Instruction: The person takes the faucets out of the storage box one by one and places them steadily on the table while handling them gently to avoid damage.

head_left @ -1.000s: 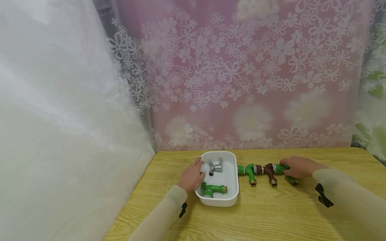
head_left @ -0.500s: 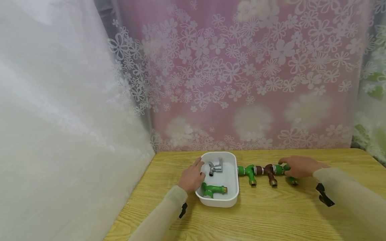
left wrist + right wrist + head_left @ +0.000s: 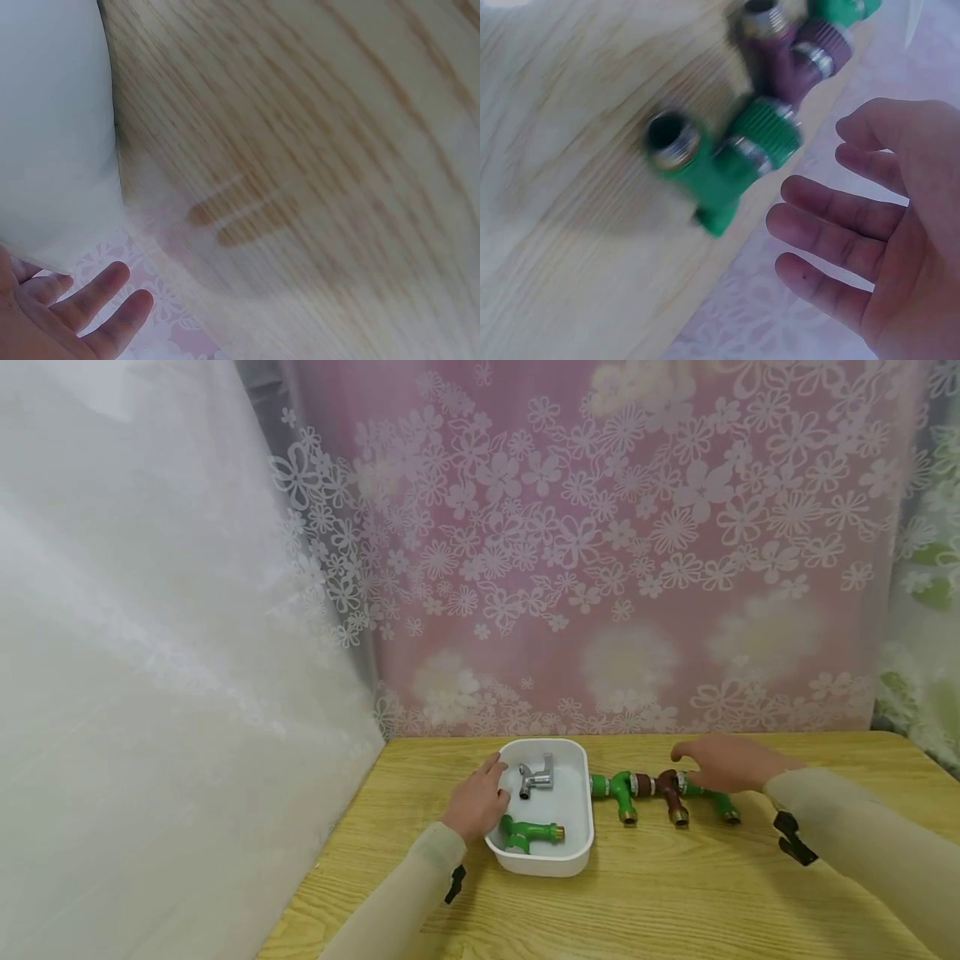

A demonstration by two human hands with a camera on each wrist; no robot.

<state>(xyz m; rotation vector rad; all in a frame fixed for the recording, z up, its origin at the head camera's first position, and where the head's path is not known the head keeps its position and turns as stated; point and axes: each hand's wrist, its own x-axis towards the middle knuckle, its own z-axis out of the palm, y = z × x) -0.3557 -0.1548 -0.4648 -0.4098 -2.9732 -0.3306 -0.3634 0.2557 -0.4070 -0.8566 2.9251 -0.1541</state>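
My left hand (image 3: 476, 800) rests at the left rim of a white plastic tub (image 3: 538, 865), its fingers loosely extended in the left wrist view. Inside the tub lie a chrome tap (image 3: 537, 778) and a green tap (image 3: 534, 832) with a brass-coloured threaded end. To the tub's right, a green tap (image 3: 622, 793), a brown tap (image 3: 672, 793) and another green tap (image 3: 724, 810) lie in a row. Over the right end of that row hovers my right hand (image 3: 738, 762). Its fingers are spread and hold nothing; the right wrist view shows a gap between them and the nearest green tap (image 3: 716, 176).
The taps and tub are on a wood-grain table (image 3: 675, 885). A pink flowered curtain (image 3: 600, 610) hangs behind the table's far edge, and a whitish sheet (image 3: 172, 693) hangs along the left side.
My right hand has lifted off the right-hand green tap and moved slightly left and up, uncovering more of that tap. My left hand and the tub have stayed in place.
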